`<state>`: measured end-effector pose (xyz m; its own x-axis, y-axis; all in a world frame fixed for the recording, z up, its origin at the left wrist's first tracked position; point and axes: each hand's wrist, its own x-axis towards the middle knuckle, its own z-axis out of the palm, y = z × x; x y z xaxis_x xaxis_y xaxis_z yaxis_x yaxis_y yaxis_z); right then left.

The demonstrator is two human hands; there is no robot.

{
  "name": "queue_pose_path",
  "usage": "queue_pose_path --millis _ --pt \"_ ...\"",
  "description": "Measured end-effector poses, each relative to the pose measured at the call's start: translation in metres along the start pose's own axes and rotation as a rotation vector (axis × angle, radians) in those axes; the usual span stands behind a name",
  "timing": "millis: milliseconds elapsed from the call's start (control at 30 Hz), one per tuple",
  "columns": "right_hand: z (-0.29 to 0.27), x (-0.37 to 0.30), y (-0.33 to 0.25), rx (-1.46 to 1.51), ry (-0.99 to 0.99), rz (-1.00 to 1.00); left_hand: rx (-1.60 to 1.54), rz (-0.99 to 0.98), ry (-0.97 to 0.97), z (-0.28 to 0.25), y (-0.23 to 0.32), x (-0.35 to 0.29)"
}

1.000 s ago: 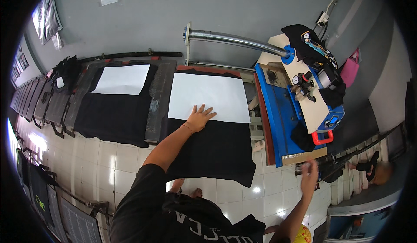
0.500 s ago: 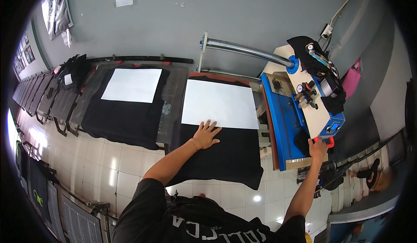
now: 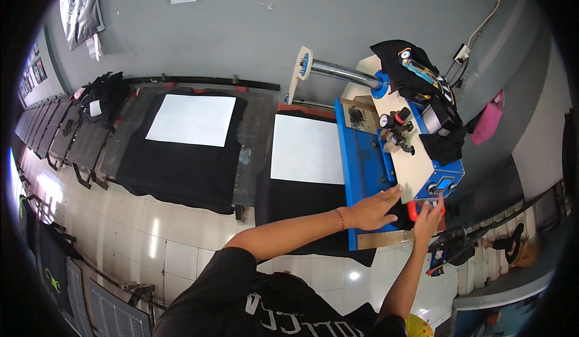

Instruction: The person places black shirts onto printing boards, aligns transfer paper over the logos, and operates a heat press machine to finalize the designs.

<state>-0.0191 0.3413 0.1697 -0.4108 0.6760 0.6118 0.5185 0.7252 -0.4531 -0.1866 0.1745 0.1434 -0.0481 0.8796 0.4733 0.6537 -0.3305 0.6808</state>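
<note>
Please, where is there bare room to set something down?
Bare: the left black garment below its white sheet, and floor tiles between it and the grey boards. Crowded: around the red handle, with the left hand and right hand close by.

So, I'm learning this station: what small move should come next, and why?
Probably slide the blue press left: the right hand is at its red handle, the left hand is over its front, and in this view it overlaps only the right part of the right-hand white sheet.
</note>
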Motion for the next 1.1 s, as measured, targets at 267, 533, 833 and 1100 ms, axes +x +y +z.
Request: queue_pose_path --millis 267,533,833,1100 --pt "0.028 0.051 0.083 0.309 0.103 -0.031 0.057 -0.019 0.085 0.053 -0.013 0.059" --pt "0.029 0.049 0.085 0.408 0.098 -0.028 0.097 -0.057 0.133 0.061 -0.006 0.056" --pt "0.021 0.050 0.077 0.331 0.027 0.006 -0.016 -0.082 0.215 0.060 0.003 0.055" --pt "0.019 0.046 0.078 0.342 0.019 0.073 -0.040 -0.086 0.049 0.041 0.022 -0.041"
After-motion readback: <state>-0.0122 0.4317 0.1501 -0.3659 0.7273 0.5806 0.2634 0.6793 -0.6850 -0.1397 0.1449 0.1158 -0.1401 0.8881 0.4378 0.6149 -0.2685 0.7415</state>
